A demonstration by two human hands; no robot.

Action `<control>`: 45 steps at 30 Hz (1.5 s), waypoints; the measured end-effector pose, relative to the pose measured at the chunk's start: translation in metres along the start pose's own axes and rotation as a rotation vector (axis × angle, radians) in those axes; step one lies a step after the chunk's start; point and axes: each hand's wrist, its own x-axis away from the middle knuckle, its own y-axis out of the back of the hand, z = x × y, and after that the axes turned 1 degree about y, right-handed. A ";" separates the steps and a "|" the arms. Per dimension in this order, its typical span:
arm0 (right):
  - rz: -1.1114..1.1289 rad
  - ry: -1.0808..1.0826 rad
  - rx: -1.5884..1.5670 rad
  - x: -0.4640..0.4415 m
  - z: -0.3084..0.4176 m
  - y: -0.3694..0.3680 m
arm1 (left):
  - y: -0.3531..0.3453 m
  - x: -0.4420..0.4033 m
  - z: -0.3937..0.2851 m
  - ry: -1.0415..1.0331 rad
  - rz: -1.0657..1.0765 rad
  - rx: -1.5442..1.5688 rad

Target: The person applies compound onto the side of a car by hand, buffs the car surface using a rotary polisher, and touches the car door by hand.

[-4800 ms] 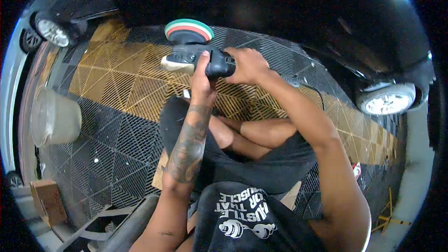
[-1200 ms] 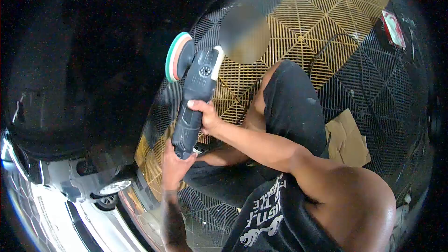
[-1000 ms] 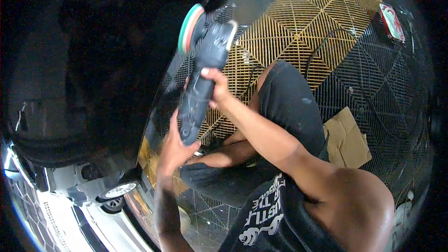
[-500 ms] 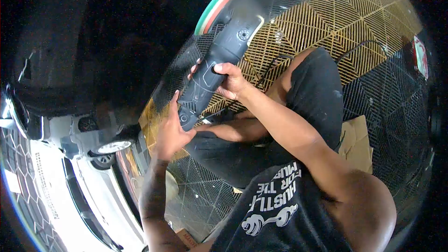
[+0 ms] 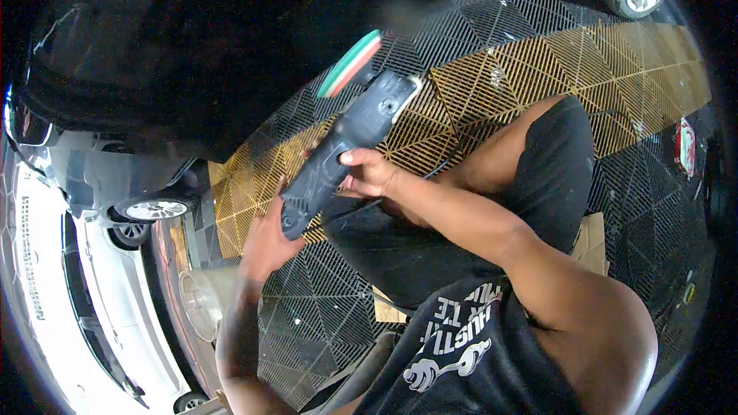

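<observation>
A dark polisher (image 5: 361,119) with a layered green, white and red pad (image 5: 350,65) is held slantwise in front of me, pad end up and away. My right hand (image 5: 369,173) wraps around the middle of its body, thumb on top. Lower down, my left hand (image 5: 267,234) grips the rear end of the polisher. The pad faces the dark car body (image 5: 207,54); I cannot tell whether they touch. Some fingers are hidden behind the tool. A thin cable runs near my legs.
I sit with bent legs (image 5: 553,161) on black and yellow grid floor tiles (image 5: 538,92). A light bucket (image 5: 201,303) stands at left, near parked cars. Flat cardboard (image 5: 590,242) lies beside my leg. A red and white item (image 5: 684,146) lies far right.
The view has shifted, and a car wheel now shows at top right. In the picture, the polisher and both hands sit lower, with both hands still on it.
</observation>
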 end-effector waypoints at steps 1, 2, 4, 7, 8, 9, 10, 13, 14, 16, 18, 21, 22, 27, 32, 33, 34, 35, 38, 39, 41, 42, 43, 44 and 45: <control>-0.019 -0.028 0.002 -0.007 -0.016 0.012 | -0.002 0.004 0.015 -0.028 -0.027 -0.048; -0.116 -0.032 0.044 -0.006 -0.025 0.004 | -0.001 0.007 0.022 -0.004 -0.004 -0.017; -0.343 -0.026 0.098 -0.008 -0.045 -0.016 | -0.006 0.012 0.058 -0.064 0.032 0.003; -0.526 0.211 0.234 -0.014 -0.063 -0.057 | -0.027 0.013 0.108 -0.166 0.095 0.106; -0.541 0.310 0.192 -0.010 -0.058 -0.076 | -0.025 0.012 0.107 -0.217 0.124 0.190; -0.536 0.317 0.190 -0.010 -0.057 -0.077 | -0.024 0.010 0.104 -0.221 0.120 0.182; -0.496 0.352 0.189 -0.010 -0.054 -0.079 | -0.024 0.008 0.100 -0.163 0.211 0.271; -0.442 0.441 0.250 -0.008 -0.040 -0.081 | -0.017 0.000 0.071 -0.093 0.306 0.454; -0.484 0.461 0.273 -0.006 -0.030 -0.086 | -0.023 -0.009 0.068 -0.090 0.305 0.512; -0.559 0.493 0.265 -0.001 -0.009 -0.097 | -0.026 -0.025 0.059 -0.074 0.385 0.662; -0.579 0.528 0.287 0.005 0.014 -0.098 | -0.022 -0.040 0.034 -0.071 0.475 0.742; -0.589 0.597 0.321 0.016 0.052 -0.097 | -0.024 -0.071 0.006 -0.112 0.639 0.826; -0.585 0.628 0.315 0.019 0.066 -0.097 | -0.023 -0.078 -0.009 -0.152 0.588 0.834; -0.656 0.788 0.234 0.040 0.139 -0.104 | -0.006 -0.116 -0.091 -0.280 0.496 0.645; -0.709 1.190 0.257 0.054 0.229 -0.085 | 0.012 -0.149 -0.208 -0.438 0.370 0.473; -0.703 1.217 0.221 0.059 0.250 -0.079 | 0.011 -0.159 -0.229 -0.452 0.377 0.467; -0.697 1.212 0.212 0.067 0.271 -0.074 | 0.011 -0.169 -0.247 -0.558 0.320 0.391; -0.748 1.204 0.207 0.076 0.289 -0.074 | 0.012 -0.178 -0.266 -0.662 0.260 0.315; -0.818 1.171 0.184 0.099 0.345 -0.065 | 0.008 -0.196 -0.319 -0.634 0.269 0.296; -0.832 1.148 0.181 0.105 0.360 -0.062 | 0.010 -0.196 -0.337 -0.635 0.276 0.259; -0.835 1.152 0.206 0.113 0.381 -0.058 | -0.001 -0.206 -0.343 -0.892 -0.098 0.069; -0.841 1.138 0.205 0.115 0.382 -0.061 | -0.002 -0.206 -0.344 -0.867 -0.115 0.082; -0.849 1.121 0.205 0.116 0.381 -0.063 | -0.004 -0.203 -0.343 -0.797 -0.104 0.032; -0.832 1.087 0.224 0.113 0.376 -0.063 | -0.003 -0.201 -0.340 -0.725 -0.091 -0.014; -0.818 1.049 0.241 0.110 0.368 -0.061 | 0.001 -0.197 -0.334 -0.691 -0.099 0.005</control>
